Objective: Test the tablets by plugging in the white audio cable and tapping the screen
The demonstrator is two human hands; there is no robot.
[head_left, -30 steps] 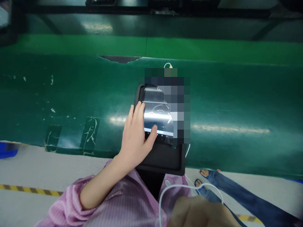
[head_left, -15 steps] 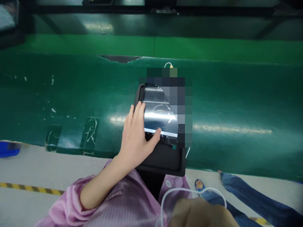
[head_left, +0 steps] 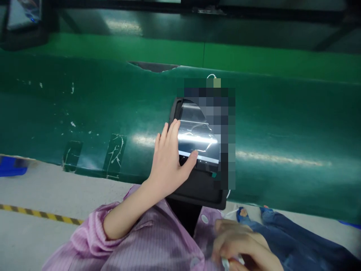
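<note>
On the green belt [head_left: 84, 101] we list a tablet [head_left: 197, 131] in a black tray [head_left: 197, 188]; our left hand [head_left: 169, 162] rests flat on it (thumb on glass). Right hand [head_left: 242, 244], low, pinches something white.

green belt [head_left: 84, 101] bare left and right of the tablet [head_left: 197, 139]; left hand [head_left: 169, 162] covers its left edge.

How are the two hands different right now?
The left hand lies flat and open on the black screen, thumb on the glass; the right hand is curled low by the lap, around something white. The left is sharp; the right is blurred. Both come from pink sleeves.
</note>
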